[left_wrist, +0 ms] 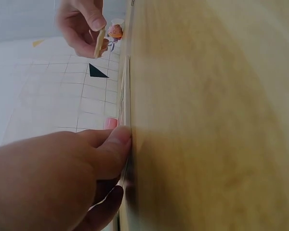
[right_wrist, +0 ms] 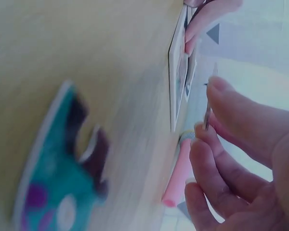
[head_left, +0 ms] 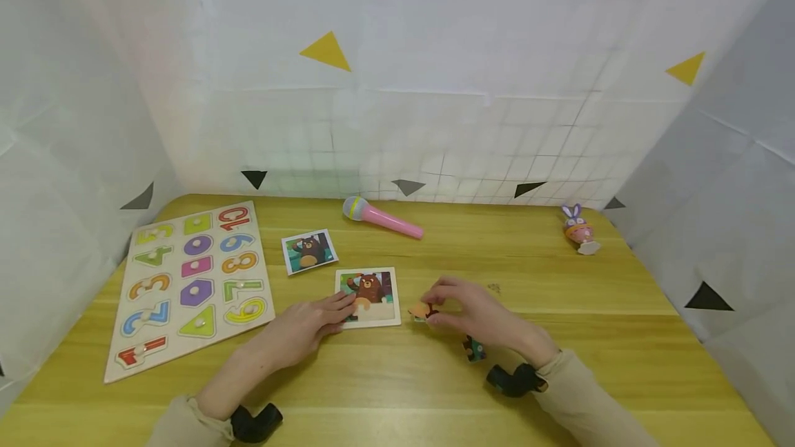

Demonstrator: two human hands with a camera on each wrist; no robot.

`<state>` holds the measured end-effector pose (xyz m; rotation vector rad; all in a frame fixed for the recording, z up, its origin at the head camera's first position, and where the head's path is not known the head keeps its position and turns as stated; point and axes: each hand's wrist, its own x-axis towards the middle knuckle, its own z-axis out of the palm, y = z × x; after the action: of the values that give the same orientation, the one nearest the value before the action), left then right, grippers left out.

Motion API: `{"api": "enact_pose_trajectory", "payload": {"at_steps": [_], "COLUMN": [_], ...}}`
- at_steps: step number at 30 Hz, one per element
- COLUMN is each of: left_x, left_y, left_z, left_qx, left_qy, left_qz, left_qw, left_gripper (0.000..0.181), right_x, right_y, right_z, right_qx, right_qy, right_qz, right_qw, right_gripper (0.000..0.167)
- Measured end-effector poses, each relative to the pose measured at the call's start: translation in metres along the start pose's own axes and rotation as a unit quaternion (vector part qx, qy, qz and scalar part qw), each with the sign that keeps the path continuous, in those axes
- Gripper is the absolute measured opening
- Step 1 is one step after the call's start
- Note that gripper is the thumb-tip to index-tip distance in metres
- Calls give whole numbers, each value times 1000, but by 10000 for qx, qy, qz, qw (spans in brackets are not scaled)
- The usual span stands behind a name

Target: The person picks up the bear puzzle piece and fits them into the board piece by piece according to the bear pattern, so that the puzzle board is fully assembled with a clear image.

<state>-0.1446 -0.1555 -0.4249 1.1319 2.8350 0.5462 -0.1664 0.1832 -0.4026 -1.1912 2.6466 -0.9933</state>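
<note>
A square bear jigsaw in a pale frame [head_left: 398,300] lies on the table, its lower part showing bare wood. My left hand [head_left: 313,323] rests at the frame's left side, its fingers reaching over the edge onto the picture; in the left wrist view the thumb [left_wrist: 116,140] touches near the board's edge. Just right of the frame, my right hand [head_left: 468,309] pinches an orange-and-brown puzzle piece [head_left: 420,310] between thumb and fingertips, raised off the table. Another puzzle piece [head_left: 475,349], teal and dark, lies below that hand and appears large in the right wrist view.
A bear picture card [head_left: 309,252] lies behind the frame, to its left. A number-and-shape peg board [head_left: 174,274] covers the left side. Toward the back are a pink toy microphone [head_left: 391,221] and, far right, a rabbit figure [head_left: 579,230]. White sheets [head_left: 435,33] enclose the table.
</note>
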Motion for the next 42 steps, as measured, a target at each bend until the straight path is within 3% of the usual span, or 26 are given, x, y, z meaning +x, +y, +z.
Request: {"api": "enact_pose_trajectory", "payload": {"at_steps": [8, 17, 22, 30, 37, 42], "left_x": [-1, -1, -1, -1, 0, 0], "left_y": [-1, -1, -1, 0, 0, 0], "left_z": [1, 1, 2, 1, 1, 0], "left_qx": [1, -92, -120, -31, -57, -93], "left_qy": [17, -14, 60, 117, 157, 146], "left_qz": [12, -51, 18, 10, -56, -114], "left_qw": [10000, 9999, 9999, 9999, 9998, 9998], "left_gripper": [42, 42, 41, 41, 40, 39], "right_x": [22, 53, 65, 67, 65, 64], "right_y": [-10, -38, -47, -40, -36, -34], "right_z": [13, 32, 35, 44, 49, 52], "right_qx": [-230, -948, -902, -952, -894, -946], "right_qy": [183, 500, 529, 351, -209, -133], "right_qz": [-346, -625, -635, -444, -137, -168], "right_qw": [9990, 9923, 9925, 9938, 9957, 9953], "right_gripper": [26, 22, 20, 18, 18, 18]}}
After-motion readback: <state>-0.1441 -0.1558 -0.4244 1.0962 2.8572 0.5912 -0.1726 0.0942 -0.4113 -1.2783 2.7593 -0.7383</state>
